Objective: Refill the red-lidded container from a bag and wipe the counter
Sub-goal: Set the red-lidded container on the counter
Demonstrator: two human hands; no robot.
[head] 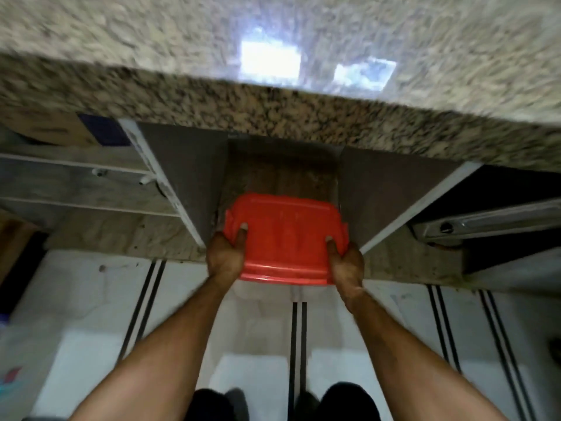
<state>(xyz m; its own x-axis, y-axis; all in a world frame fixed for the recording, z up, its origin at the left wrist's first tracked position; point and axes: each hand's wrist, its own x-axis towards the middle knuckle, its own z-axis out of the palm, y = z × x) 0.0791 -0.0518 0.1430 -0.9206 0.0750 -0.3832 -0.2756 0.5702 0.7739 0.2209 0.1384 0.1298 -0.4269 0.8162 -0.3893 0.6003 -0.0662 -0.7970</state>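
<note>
Container (282,256) is at 12 o'clock from our feet, low in the mouth of the open cabinet (282,174) under the counter (273,98). We can't tell if it rests on the shelf or hangs free. Both hands grasp it: left hand (224,259) at its 9 o'clock, right hand (347,264) at 3 o'clock. Thumbs are curled over the lid (285,214); the other fingers go underneath, hidden.

Handling, our guess: stiff, smooth plastic, maybe slippery. Weight is unclear since the contents are unseen. We'd grip the sides below the rim, because the lid could pop off if lifted alone.

Looks: red rectangular lid, rounded corners, raised edge. The body barely shows and the frame is blurry.
</note>
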